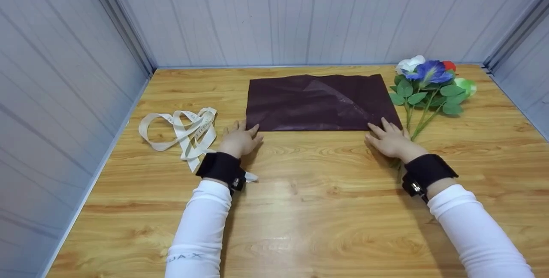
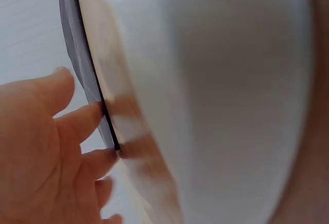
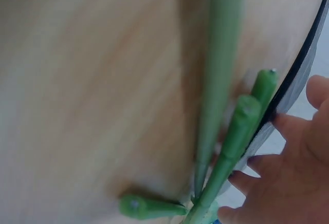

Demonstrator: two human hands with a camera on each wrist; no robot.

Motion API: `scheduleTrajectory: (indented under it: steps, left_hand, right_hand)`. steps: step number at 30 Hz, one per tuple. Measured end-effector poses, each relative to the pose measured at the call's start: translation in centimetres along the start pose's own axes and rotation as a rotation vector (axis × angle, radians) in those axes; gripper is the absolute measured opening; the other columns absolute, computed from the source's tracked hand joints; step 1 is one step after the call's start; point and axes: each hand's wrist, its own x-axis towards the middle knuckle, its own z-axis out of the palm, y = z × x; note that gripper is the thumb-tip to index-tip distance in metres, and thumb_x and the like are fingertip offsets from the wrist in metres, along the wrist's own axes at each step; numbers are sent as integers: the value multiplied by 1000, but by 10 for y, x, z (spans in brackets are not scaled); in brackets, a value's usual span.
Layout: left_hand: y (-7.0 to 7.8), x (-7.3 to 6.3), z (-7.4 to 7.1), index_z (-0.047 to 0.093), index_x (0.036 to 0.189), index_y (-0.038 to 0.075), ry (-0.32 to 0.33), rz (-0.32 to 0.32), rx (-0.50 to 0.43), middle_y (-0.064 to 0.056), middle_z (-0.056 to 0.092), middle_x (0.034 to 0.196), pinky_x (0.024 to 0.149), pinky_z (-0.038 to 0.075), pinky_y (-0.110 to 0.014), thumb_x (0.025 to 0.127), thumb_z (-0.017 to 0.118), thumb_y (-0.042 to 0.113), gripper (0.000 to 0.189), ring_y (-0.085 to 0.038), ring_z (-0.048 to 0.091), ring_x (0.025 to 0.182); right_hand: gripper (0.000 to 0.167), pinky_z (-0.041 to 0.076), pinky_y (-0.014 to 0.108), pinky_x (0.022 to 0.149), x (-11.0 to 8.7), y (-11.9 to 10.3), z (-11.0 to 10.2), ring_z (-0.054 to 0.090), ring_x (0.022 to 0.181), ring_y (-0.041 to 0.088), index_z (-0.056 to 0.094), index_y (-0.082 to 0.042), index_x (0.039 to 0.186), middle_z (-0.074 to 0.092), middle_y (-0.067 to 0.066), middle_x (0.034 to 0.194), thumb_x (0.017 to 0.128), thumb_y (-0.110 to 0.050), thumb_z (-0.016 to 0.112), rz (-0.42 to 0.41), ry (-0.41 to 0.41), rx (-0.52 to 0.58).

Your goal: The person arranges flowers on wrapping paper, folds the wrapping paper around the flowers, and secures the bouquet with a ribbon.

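A dark purple sheet of wrapping paper [image 1: 296, 102] lies flat near the back of the table, with a diagonal crease at its right half. At its near left corner my left hand [image 1: 239, 140] touches the edge with spread fingers. My right hand [image 1: 390, 140] rests its spread fingertips on the near right corner. In the left wrist view, fingers of the left hand [image 2: 56, 152] meet the sheet's dark edge [image 2: 95, 80]. Green flower stems [image 3: 218, 157] pass close beside the right hand [image 3: 288, 162] in the right wrist view.
Artificial flowers [image 1: 429, 74] in white, blue, red and green lie at the back right, stems running under the right hand. A loosely looped cream ribbon [image 1: 197, 130] with printed lettering lies left of the left hand. Pale panel walls [image 1: 291, 16] border the wooden table [image 1: 300, 209].
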Motion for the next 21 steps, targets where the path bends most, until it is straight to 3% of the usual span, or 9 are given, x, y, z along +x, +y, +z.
scheduleTrajectory:
  steps: [10,21]
  left_hand:
    - [-5,-6,-1,28,149,29,2,-12,-16,-13,10,159,113,6,-60,100,34,46,53,-44,8,143]
    - [-12,-13,-3,35,147,21,27,14,-56,-19,15,157,112,12,-61,99,42,42,54,-47,12,141]
  right_hand:
    - [64,0,70,105,-2,-3,4,4,137,55,20,-4,150,5,33,152,102,-46,27,-22,-13,-8]
    - [64,2,71,104,-8,-8,6,7,136,55,24,-4,149,11,34,151,102,-47,28,-48,16,37]
